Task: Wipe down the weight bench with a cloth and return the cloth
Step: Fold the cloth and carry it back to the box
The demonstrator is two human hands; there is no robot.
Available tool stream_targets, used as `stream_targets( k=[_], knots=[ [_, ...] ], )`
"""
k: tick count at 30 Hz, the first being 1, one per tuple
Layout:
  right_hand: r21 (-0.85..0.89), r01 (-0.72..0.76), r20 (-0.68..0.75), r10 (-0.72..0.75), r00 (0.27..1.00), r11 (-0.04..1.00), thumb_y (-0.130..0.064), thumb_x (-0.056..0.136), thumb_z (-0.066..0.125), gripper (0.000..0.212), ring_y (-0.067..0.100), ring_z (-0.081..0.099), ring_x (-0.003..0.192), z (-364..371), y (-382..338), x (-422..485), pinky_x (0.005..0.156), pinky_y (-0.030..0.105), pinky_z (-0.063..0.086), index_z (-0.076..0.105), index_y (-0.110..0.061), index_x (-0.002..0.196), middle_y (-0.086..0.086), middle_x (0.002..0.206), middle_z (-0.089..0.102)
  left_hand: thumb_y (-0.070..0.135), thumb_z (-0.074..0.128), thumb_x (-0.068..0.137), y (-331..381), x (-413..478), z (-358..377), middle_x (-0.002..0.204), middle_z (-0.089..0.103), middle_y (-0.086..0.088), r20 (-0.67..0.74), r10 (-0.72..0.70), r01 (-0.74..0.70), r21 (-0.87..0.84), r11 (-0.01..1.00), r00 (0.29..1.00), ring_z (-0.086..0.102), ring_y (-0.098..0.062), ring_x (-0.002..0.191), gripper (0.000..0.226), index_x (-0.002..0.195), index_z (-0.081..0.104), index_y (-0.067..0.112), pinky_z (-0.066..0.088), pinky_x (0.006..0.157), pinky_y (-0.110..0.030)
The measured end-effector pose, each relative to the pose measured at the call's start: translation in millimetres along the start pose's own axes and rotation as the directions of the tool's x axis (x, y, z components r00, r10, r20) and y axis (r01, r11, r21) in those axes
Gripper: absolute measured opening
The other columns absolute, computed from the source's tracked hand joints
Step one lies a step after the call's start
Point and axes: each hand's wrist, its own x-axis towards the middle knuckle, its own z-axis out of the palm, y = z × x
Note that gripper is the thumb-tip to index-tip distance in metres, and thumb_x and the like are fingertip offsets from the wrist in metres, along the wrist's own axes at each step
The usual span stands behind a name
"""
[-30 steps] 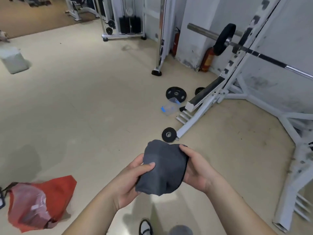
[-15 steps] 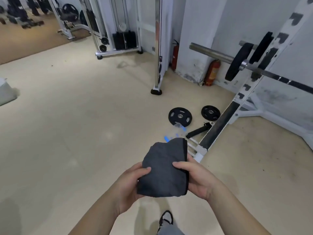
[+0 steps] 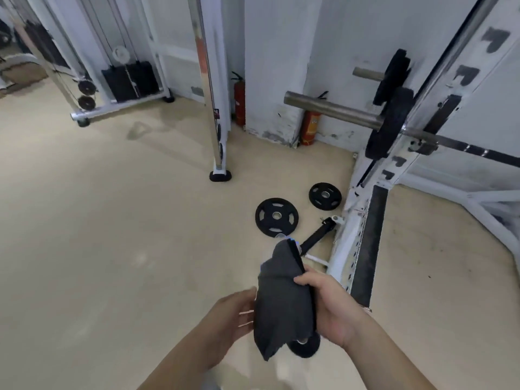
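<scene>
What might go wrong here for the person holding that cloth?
Tripping seems the main risk: one plate lies on the floor right below the cloth, which partly hides it. A bigger plate and a black rod lie just ahead. The barbell end juts out of the rack, so a bump is possible. Only the right hand plainly grips the cloth, so it might slip.

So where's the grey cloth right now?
In the head view the cloth is low and right of centre. The right hand grips it, the left hand is at its other edge, and it is held above the floor, nearer than the weight plates.
</scene>
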Motion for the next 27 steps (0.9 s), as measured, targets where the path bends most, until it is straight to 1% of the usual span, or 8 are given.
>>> stream_targets(
  k=[5, 7, 9, 12, 18, 20, 24, 27],
  knots=[
    [0.093, 0.026, -0.067, -0.02, 0.998, 0.995, -0.01, 0.081, 0.053, 0.052, 0.04, 0.062, 0.127, 33, -23, 38, 0.114, 0.058, 0.042, 0.069, -0.006, 0.13, 0.018, 0.133, 0.069, 0.024, 0.065, 0.094, 82, 52, -35, 0.136, 0.065, -0.016, 0.31, -0.084, 0.081, 0.022, 0.996, 0.947, 0.061, -0.034, 0.127, 0.043, 0.134, 0.063, 0.008, 0.045, 0.11, -0.058],
    [0.096, 0.001, -0.138, 0.012, 0.99, 0.995, -0.011, 0.082, 0.054, 0.052, 0.038, 0.067, 0.119, 34, -35, 45, 0.097, 0.049, 0.056, 0.066, -0.006, 0.132, 0.016, 0.128, 0.072, 0.016, 0.068, 0.091, 110, 70, -39, 0.133, 0.067, -0.014, 0.283, -0.083, 0.055, 0.108, 0.993, 0.956, 0.066, -0.033, 0.121, 0.041, 0.131, 0.062, 0.012, 0.049, 0.105, -0.06],
    [0.128, -0.039, -0.17, 0.061, 0.984, 0.991, -0.017, 0.09, 0.054, 0.044, 0.033, 0.071, 0.111, 29, -43, 52, 0.079, 0.038, 0.058, 0.067, -0.011, 0.132, 0.013, 0.126, 0.074, 0.009, 0.063, 0.093, 134, 86, -35, 0.129, 0.07, -0.012, 0.291, -0.088, 0.028, 0.204, 0.979, 0.953, 0.067, -0.033, 0.119, 0.035, 0.128, 0.06, 0.013, 0.048, 0.105, -0.062],
    [0.232, -0.059, -0.218, 0.111, 0.97, 0.971, -0.031, 0.102, 0.053, 0.036, 0.029, 0.072, 0.114, 15, -52, 74, 0.084, 0.039, 0.057, 0.067, -0.017, 0.132, 0.009, 0.125, 0.075, 0.007, 0.061, 0.095, 160, 118, -24, 0.126, 0.071, -0.014, 0.334, -0.088, -0.024, 0.316, 0.948, 0.938, 0.065, -0.035, 0.121, 0.033, 0.128, 0.056, 0.014, 0.044, 0.106, -0.062],
    [0.237, 0.048, -0.306, 0.028, 0.952, 0.97, -0.01, 0.105, 0.052, 0.038, 0.033, 0.071, 0.116, -31, -54, 157, 0.095, 0.057, 0.057, 0.058, -0.031, 0.136, 0.006, 0.128, 0.073, 0.01, 0.062, 0.096, 170, 212, -10, 0.11, 0.076, -0.007, 0.201, -0.145, 0.004, 0.572, 0.82, 0.969, 0.072, -0.024, 0.104, 0.036, 0.127, 0.062, 0.028, 0.058, 0.091, -0.042],
    [0.237, 0.057, -0.352, 0.032, 0.936, 0.97, -0.012, 0.104, 0.054, 0.038, 0.032, 0.071, 0.116, -47, -54, 192, 0.088, 0.053, 0.06, 0.057, -0.035, 0.135, 0.005, 0.128, 0.074, 0.011, 0.064, 0.092, 164, 253, -12, 0.108, 0.072, -0.007, 0.096, -0.148, 0.057, 0.617, 0.785, 0.984, 0.069, -0.023, 0.094, 0.039, 0.129, 0.059, 0.024, 0.057, 0.091, -0.042],
    [0.238, 0.056, -0.469, 0.065, 0.881, 0.97, -0.018, 0.103, 0.058, 0.03, 0.03, 0.071, 0.111, -81, -46, 260, 0.065, 0.035, 0.061, 0.06, -0.033, 0.129, 0.006, 0.124, 0.074, 0.009, 0.063, 0.09, 151, 333, -19, 0.104, 0.066, -0.008, 0.007, -0.202, 0.152, 0.629, 0.763, 0.979, 0.065, -0.023, 0.084, 0.04, 0.129, 0.059, 0.017, 0.053, 0.073, -0.036],
    [0.251, 0.096, -0.54, 0.057, 0.839, 0.963, -0.016, 0.102, 0.06, 0.032, 0.029, 0.071, 0.113, -119, -22, 330, 0.081, 0.048, 0.063, 0.06, -0.032, 0.13, 0.004, 0.123, 0.075, 0.014, 0.062, 0.09, 133, 413, -35, 0.108, 0.068, -0.007, 0.025, -0.206, 0.134, 0.679, 0.722, 0.978, 0.067, -0.02, 0.085, 0.04, 0.129, 0.058, 0.021, 0.054, 0.071, -0.032]
  ],
)
